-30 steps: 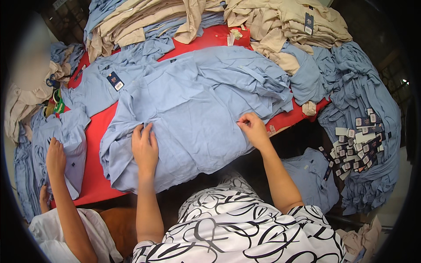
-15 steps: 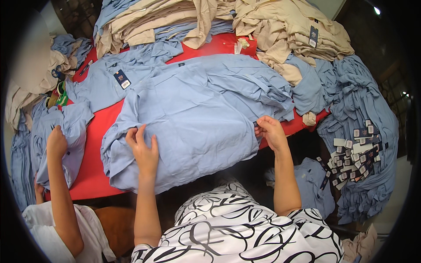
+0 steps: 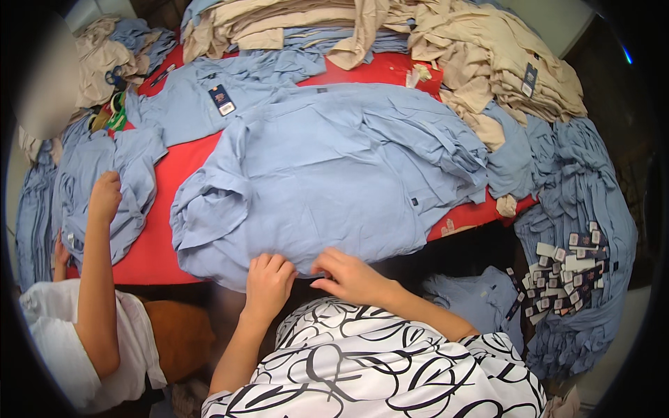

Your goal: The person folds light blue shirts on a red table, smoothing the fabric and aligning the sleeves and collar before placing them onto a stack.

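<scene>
A light blue shirt [image 3: 313, 181] lies spread over the red-covered table in front of me. My left hand [image 3: 270, 284] is closed over its near edge, the thumb hidden. Just to the right, my right hand [image 3: 352, 279] is at the same edge, fingers bent and thumb held apart from them, with no cloth visible between. A small dark label [image 3: 414, 202] shows on the shirt's right part. The shirt's left end is folded over in loose creases.
At left, a co-worker's hand [image 3: 106, 195] is over another blue shirt [image 3: 132, 167]. Beige garment stacks [image 3: 509, 49] line the back. A tagged blue shirt [image 3: 188, 104] lies behind mine. At right hang blue garments [image 3: 557, 174] with many tags [image 3: 564, 275]; scissors [image 3: 113, 75] lie far left.
My right hand has let go of the dark label at the shirt's right and come left to the near edge. My left hand has moved down from the shirt's left part to that edge.
</scene>
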### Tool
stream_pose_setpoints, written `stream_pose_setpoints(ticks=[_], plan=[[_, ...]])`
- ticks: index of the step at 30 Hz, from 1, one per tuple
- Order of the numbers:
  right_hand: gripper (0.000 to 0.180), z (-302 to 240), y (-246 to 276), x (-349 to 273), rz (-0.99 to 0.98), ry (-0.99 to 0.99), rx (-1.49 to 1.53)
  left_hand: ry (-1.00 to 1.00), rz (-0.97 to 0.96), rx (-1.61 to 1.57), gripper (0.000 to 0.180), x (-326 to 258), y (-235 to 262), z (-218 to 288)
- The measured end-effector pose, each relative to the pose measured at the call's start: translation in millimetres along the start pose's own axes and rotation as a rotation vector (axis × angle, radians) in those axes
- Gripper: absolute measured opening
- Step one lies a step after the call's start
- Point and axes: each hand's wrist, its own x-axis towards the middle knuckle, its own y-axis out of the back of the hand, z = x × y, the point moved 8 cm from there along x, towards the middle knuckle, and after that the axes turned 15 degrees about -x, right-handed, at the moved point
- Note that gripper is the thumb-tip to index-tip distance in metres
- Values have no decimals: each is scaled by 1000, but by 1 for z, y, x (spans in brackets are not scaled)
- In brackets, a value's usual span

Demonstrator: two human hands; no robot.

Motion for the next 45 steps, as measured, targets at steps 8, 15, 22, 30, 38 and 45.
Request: stream_pose_setpoints(ticks=[8, 15, 22, 30, 38, 45], plan=[[25, -9, -27, 32, 42, 211, -178, 131, 151, -165, 13, 4, 44, 17], [22, -9, -24, 33, 62, 232, -285, 128, 51, -50, 44, -7, 18, 2], [18, 10, -41, 25, 98, 271, -353, 94, 88, -6, 58, -19, 9, 0], [19, -11, 13, 28, 106, 172, -202, 83, 262, -208, 28, -23, 36, 9], [28, -8, 79, 24, 215, -70, 46, 310, 548, 4, 33, -44, 97, -28], [25, 19, 106, 37, 652, -193, 689, 526, 677, -473, 31, -64, 91, -69]])
